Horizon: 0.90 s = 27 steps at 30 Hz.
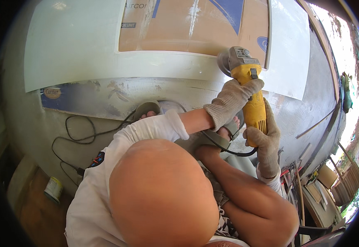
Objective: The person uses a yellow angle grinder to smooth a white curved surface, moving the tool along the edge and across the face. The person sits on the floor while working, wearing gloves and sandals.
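White cloth comes first: the shirt (91,210), with a bare knee (163,193) beside it, both on the near side of the grinder (254,111). Around the grinder's rear end, the gloved right hand (268,138) is closed with its fingers wrapped over the casing; the gloved left hand (238,98) is closed about the front of the body, just behind the switch (254,73). Neither is seen holding anything else. The cord (245,154) leaves the grinder's tail and bends left, close by the feet, so its slack is best kept well behind the grinder. The right foot (224,132), in a sandal, is just left of the grinder; drawing it back would be safer.

At the grinder's far end, the disc (223,62) is at the near edge of the opening in the white panel (76,61); whether it touches cannot be told. Working this edge well would call for a shallow, steady tilt, light pressure and even passes, fingers clear of the disc. Beyond the grinder, cardboard (179,37) shows in the opening; the disc should not bite into it.
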Each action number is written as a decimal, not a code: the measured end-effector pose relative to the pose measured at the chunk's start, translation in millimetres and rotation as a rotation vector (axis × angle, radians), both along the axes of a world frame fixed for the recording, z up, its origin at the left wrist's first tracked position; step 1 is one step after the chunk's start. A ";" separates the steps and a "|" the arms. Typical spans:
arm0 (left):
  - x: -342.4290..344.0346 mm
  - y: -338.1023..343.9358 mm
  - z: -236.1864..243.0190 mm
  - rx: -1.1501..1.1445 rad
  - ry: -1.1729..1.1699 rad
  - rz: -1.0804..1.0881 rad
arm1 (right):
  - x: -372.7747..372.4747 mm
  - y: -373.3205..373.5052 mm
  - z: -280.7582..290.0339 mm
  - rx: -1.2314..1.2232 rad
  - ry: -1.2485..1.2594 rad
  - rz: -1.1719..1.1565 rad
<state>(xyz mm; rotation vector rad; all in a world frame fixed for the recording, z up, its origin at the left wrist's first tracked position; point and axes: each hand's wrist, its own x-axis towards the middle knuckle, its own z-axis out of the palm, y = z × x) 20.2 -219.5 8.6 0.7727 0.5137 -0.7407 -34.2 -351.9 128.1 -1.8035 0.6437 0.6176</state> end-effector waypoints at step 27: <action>-14.3 91.9 -22.9 -0.003 0.067 0.326 | 43.1 68.2 -19.8 0.312 0.157 0.194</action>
